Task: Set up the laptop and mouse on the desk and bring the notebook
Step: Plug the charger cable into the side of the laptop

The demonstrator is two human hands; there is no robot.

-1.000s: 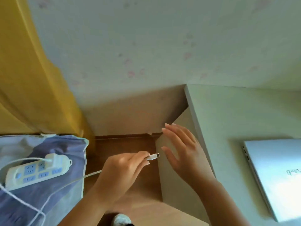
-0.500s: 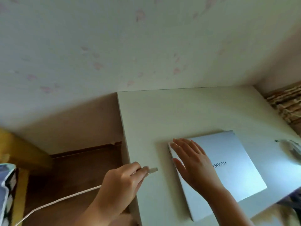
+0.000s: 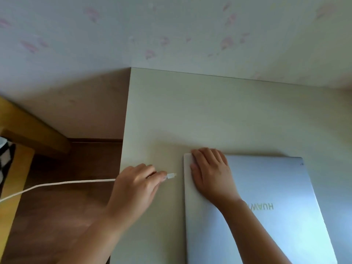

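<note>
A closed silver laptop lies on the pale desk, lid logo facing me upside down. My right hand rests flat on the lid's far left corner, fingers spread. My left hand pinches a white charging cable near its plug. The plug tip points at the laptop's left edge, a short gap away. No mouse or notebook is in view.
The desk stands against a wall with pink-flecked wallpaper. Left of the desk is brown wooden floor, and a yellow curtain hangs at the far left. The cable trails off the left edge.
My view swung right from the power strip to the desk. My left hand carried the plug up over the desk toward the laptop's left side. My right hand came down onto the lid.
</note>
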